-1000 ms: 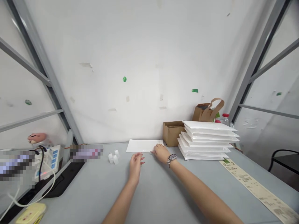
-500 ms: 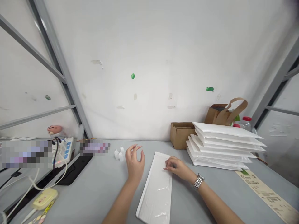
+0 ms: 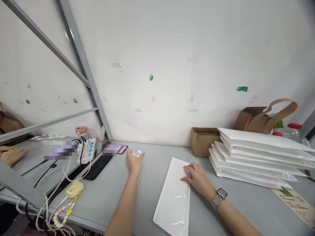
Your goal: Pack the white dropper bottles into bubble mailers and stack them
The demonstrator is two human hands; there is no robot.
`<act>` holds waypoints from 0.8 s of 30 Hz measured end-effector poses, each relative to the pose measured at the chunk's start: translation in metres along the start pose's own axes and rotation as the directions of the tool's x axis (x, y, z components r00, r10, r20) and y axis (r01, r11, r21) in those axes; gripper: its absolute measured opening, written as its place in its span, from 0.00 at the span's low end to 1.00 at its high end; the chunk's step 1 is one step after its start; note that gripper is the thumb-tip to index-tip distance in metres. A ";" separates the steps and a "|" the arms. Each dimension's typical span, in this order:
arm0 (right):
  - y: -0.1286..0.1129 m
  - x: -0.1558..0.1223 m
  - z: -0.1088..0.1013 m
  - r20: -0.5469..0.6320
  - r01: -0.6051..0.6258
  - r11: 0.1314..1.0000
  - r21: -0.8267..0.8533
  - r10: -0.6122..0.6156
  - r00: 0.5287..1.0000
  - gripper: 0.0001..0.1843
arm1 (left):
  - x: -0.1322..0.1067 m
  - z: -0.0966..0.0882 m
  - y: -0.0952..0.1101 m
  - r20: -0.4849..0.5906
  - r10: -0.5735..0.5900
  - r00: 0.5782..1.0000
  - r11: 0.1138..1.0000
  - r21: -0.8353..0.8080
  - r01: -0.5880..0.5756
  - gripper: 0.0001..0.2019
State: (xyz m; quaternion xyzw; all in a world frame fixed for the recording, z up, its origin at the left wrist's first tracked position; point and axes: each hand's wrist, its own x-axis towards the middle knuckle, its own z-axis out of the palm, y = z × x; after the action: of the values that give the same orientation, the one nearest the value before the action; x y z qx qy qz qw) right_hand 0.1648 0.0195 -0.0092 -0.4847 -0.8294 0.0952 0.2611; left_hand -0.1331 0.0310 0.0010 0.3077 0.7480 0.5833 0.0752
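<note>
Three small white bottles stand grouped on the desk, their tops showing above my left hand. This hand curves around them with thumb and fingers apart on either side; whether it touches them is hidden. A white padded mailer lies flat in front of me, tilted slightly. On its upper right edge rests my right hand, thumb and fingers spread apart. A metal-banded watch circles the right wrist.
Stacked white mailers and a cardboard box stand right, before a brown paper bag. Leftward lie a phone, a power strip, cables and a yellow case. Another person's hand shows beyond the frame post.
My left hand has reached away from me and left, from beside the bottles to around them. My right hand stays at the mailer, its fingers now wider apart. The view has turned left.
</note>
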 end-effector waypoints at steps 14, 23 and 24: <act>-0.016 -0.001 -0.013 0.129 0.069 0.964 0.255 -0.105 0.986 0.15 | -0.020 0.010 0.015 0.541 -0.057 0.839 0.902 -0.332 0.275 0.15; -0.024 0.006 -0.003 0.105 -0.154 0.668 0.728 0.114 0.988 0.18 | -0.114 0.009 0.054 0.971 0.197 0.132 0.877 -0.235 0.419 0.20; -0.025 0.006 -0.001 0.115 -0.170 0.633 0.756 0.127 0.985 0.17 | -0.117 0.008 0.056 0.971 0.208 0.120 0.878 -0.239 0.415 0.20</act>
State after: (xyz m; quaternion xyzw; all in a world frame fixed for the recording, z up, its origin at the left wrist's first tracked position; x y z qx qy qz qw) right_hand 0.1443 0.0118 0.0043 -0.3935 -0.6759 0.4687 0.4108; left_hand -0.0148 -0.0192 0.0214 0.5305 0.3662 0.3824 0.6620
